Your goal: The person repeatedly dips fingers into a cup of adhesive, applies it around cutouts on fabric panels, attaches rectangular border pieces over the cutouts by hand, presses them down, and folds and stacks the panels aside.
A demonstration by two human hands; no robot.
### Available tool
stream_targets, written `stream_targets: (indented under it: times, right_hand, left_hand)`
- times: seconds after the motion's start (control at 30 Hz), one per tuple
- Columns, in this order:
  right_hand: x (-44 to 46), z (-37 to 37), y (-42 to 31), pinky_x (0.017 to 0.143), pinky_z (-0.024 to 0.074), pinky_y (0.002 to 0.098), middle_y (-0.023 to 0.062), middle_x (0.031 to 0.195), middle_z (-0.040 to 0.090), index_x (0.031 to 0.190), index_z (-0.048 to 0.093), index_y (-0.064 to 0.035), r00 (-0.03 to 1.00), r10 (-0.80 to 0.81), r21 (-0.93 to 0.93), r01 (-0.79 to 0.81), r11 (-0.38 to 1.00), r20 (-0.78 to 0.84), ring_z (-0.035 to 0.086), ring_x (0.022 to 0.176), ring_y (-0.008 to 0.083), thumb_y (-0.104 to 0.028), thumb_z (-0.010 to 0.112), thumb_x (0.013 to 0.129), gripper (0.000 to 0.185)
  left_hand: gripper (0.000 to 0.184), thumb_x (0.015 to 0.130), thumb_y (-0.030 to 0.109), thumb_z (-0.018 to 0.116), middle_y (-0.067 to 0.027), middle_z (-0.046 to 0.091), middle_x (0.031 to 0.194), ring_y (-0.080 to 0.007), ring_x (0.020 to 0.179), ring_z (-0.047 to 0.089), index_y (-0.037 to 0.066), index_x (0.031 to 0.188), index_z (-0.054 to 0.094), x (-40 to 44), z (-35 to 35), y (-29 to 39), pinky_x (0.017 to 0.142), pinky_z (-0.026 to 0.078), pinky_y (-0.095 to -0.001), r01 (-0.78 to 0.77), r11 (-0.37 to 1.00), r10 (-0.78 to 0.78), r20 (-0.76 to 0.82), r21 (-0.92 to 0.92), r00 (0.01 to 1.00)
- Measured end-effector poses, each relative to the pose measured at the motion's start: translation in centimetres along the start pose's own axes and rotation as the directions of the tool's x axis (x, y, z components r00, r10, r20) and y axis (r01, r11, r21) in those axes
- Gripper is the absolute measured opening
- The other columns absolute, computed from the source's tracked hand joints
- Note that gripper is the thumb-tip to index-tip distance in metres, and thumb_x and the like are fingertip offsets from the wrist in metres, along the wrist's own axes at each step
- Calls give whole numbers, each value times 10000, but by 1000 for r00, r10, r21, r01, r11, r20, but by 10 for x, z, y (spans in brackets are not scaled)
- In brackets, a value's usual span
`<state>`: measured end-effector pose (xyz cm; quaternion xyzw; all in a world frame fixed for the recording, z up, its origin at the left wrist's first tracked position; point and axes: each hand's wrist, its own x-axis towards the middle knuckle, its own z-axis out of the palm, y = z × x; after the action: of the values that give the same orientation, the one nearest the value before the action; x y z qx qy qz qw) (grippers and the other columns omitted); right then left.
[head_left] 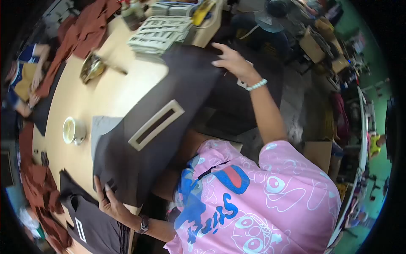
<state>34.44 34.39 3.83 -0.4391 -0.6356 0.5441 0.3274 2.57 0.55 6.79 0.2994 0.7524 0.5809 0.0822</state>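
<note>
Spanning the near edge of a smooth, pale table [112, 95], a dark cloth panel [146, 114] bends softly between two bare hands, bearing a cream rectangular frame [136, 139] around a narrow dark slot. The right hand [232, 63] is at its 2 o'clock end, fingers spread; whether they pinch the edge I cannot tell. The left hand [112, 206] is at its 7 o'clock end, two digits straight along the cloth, its grip unclear. Crowding the panel at 12 is a stack of pale slotted pieces [163, 34]; at 9, a flat grey sheet [101, 125] runs partly beneath it, a rounded white cup [74, 130] beyond. A shiny, golden dish [93, 70] sits between 10 and 11, crumpled rust-brown cloth [84, 34] at 11, another person's forearm [39, 72] at 10. Layered dark pieces [91, 220] lie at 7, just beside the left hand.
</note>
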Motion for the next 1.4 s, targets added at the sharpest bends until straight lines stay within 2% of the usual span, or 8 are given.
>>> stream_targets:
  times: [0.17, 0.3, 0.43, 0.47, 0.57, 0.7, 0.87, 1.4]
  right_hand:
    - [-94, -146, 67, 964, 380, 314, 148, 1307, 488, 1353, 381, -37, 911, 102, -94, -151, 984, -401, 467, 1202, 297, -21, 578, 754, 631]
    - [-161, -254, 104, 973, 379, 348, 188, 1333, 458, 1340, 402, -45, 796, 208, -381, -479, 791, -569, 473, 1200, 316, -23, 561, 748, 614]
    - [-186, -331, 119, 926, 424, 351, 187, 1272, 508, 1329, 411, -49, 694, 127, -470, -599, 648, -709, 472, 1209, 318, -14, 558, 757, 592]
    - [-184, -351, 122, 949, 413, 405, 230, 1233, 532, 1343, 386, -50, 665, 99, -493, -637, 593, -741, 512, 1156, 335, -59, 577, 777, 597]
    - [-157, -396, 132, 941, 414, 427, 222, 1201, 555, 1348, 374, -72, 649, -80, -599, -638, 484, -757, 519, 1134, 357, -90, 557, 804, 574]
    - [-88, -395, 151, 863, 453, 457, 236, 1139, 576, 1331, 390, -140, 697, -208, -710, -581, 399, -687, 555, 1041, 392, -157, 544, 840, 515]
    - [1, -370, 196, 745, 458, 466, 165, 886, 659, 1330, 394, -141, 773, -198, -796, -566, 215, -603, 626, 819, 349, -179, 589, 820, 547]
    - [80, -289, 259, 1024, 246, 550, 196, 1156, 567, 1386, 306, -101, 786, -151, -797, -569, 200, -599, 481, 1152, 352, -87, 509, 832, 590]
  left_hand:
    - [364, 869, -12, 483, -109, 618, 1117, -142, 891, 605, -5, 1227, 546, -12, 101, 28, 791, 467, -238, 44, 984, 47, 489, -172, 871]
    - [517, 774, -6, 535, -128, 578, 1205, -136, 895, 597, 36, 1288, 494, -42, 195, 25, 796, 466, -257, -108, 976, 218, 846, -189, 487]
    - [590, 750, -46, 506, -155, 584, 1181, -206, 1033, 578, 66, 1327, 457, -88, 259, 34, 904, 421, -307, -81, 997, 19, 993, -10, 117]
    - [615, 755, -39, 531, -152, 611, 1067, -231, 855, 594, 106, 1345, 440, -95, 267, 54, 789, 453, -327, -164, 986, 49, 997, -38, 61]
    - [652, 762, -39, 546, -172, 601, 896, -282, 723, 575, 114, 1376, 390, -136, 297, 40, 702, 463, -322, -98, 926, 375, 922, -366, 96]
    - [724, 790, -6, 565, -229, 584, 827, -337, 738, 583, 106, 1431, 247, -163, 326, 29, 682, 462, -369, -143, 987, 77, 997, -76, -2]
    - [945, 824, 234, 619, -288, 577, 781, -457, 719, 574, 27, 1427, -79, -179, 339, -6, 712, 468, -503, -327, 940, 70, 993, -96, -90]
    - [930, 846, 385, 576, -308, 597, 870, -425, 820, 603, -40, 1412, -28, -191, 357, -42, 772, 471, -472, -276, 960, -104, 980, 53, -172]
